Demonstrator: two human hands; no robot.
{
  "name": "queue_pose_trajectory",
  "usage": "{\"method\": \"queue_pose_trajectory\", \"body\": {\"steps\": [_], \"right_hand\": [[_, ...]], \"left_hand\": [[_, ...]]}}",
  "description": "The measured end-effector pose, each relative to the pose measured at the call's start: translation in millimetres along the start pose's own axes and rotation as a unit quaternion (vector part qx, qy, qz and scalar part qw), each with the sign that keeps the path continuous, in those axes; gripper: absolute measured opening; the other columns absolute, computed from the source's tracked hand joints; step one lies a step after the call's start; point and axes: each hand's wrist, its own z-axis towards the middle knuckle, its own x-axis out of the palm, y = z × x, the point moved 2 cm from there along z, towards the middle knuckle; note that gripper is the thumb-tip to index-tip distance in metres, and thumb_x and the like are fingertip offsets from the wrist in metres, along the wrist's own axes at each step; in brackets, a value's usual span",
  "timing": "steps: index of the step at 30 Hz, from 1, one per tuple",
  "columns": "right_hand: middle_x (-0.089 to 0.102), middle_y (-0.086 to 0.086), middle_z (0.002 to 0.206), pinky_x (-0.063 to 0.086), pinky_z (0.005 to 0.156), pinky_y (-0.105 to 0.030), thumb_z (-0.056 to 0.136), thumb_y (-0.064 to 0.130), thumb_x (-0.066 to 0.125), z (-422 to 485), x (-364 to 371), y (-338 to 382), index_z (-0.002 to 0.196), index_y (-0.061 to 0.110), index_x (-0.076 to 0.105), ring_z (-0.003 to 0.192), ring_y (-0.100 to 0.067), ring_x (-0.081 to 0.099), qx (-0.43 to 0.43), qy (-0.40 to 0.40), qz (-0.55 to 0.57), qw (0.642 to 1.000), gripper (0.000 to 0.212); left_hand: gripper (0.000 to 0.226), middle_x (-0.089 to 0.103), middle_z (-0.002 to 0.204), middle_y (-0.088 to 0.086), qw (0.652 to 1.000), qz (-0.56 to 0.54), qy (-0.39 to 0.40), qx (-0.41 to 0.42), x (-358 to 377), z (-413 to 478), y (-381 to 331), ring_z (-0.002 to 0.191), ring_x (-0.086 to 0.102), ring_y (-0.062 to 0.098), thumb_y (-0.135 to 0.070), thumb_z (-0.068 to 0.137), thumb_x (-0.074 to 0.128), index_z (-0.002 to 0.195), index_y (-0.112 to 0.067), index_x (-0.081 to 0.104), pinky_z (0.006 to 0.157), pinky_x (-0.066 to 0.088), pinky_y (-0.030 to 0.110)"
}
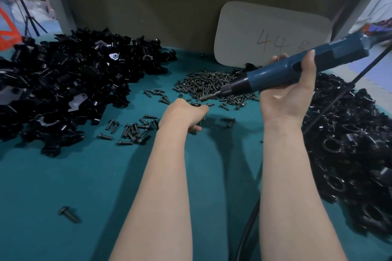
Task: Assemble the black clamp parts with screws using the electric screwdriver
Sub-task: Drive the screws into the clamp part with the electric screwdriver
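Note:
My right hand (290,93) grips the blue electric screwdriver (297,68), held above the table with its bit pointing left and down toward the screws. My left hand (184,114) is curled, knuckles up, at the near edge of the large screw pile (212,85); dark screws show at its fingertips, so it seems to hold a few. A big heap of black clamp parts (63,82) covers the left of the teal table (89,186). Another heap of black clamp parts (350,144) lies on the right.
A small cluster of bolts (131,129) lies left of my left wrist, and one stray bolt (69,214) sits near the front left. A white card marked "44" (273,34) leans on the cardboard back wall. The screwdriver's black cable (248,224) runs along the table on the right.

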Motion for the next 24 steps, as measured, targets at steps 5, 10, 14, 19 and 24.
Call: {"method": "queue_pose_trajectory", "body": {"steps": [5,10,14,19,24], "right_hand": [[0.056,-0.003,0.092,0.053,0.076,-0.028,0.093,0.029,0.059,3,-3,2,0.120,0.012,0.051,0.081,-0.016,0.058,-0.012,-0.055,0.003,0.998,0.033],[0.052,-0.003,0.104,0.052,0.086,-0.028,0.092,0.025,0.063,2,-2,0,0.136,0.012,0.043,0.086,-0.016,0.059,-0.014,-0.075,-0.035,0.996,0.050],[0.052,-0.003,0.098,0.049,0.090,-0.029,0.093,0.026,0.060,1,4,-2,0.135,0.010,0.043,0.084,-0.015,0.059,-0.010,-0.064,-0.050,0.997,0.048],[0.053,-0.002,0.107,0.049,0.092,-0.028,0.094,0.027,0.058,-2,9,-4,0.135,0.013,0.042,0.087,-0.015,0.061,-0.013,-0.061,-0.063,0.996,0.046],[0.053,-0.003,0.108,0.046,0.100,-0.032,0.095,0.025,0.057,-3,11,-5,0.134,0.013,0.041,0.092,-0.017,0.060,-0.012,-0.057,-0.067,0.996,0.044]], "left_hand": [[0.021,0.067,0.066,0.005,0.978,-0.202,-0.050,0.012,-1,5,3,0.070,0.065,0.021,-0.029,0.092,0.056,0.081,-0.014,0.047,0.067,0.052,0.030],[0.026,0.056,0.079,-0.003,0.890,-0.453,-0.056,0.014,-2,-2,-3,0.067,0.066,0.012,-0.029,0.099,0.053,0.076,-0.023,0.041,0.066,0.054,0.024],[0.020,0.063,0.086,0.002,0.875,-0.480,-0.056,0.006,0,-2,-2,0.067,0.064,0.012,-0.029,0.100,0.052,0.083,-0.019,0.047,0.063,0.054,0.020],[0.018,0.063,0.093,0.006,0.877,-0.475,-0.065,0.009,1,-1,-2,0.073,0.064,0.016,-0.027,0.100,0.053,0.085,-0.017,0.048,0.066,0.055,0.022],[0.012,0.061,0.102,0.008,0.889,-0.450,-0.083,0.024,1,-1,-4,0.079,0.061,0.019,-0.023,0.100,0.050,0.097,-0.012,0.051,0.062,0.049,0.022]]}}
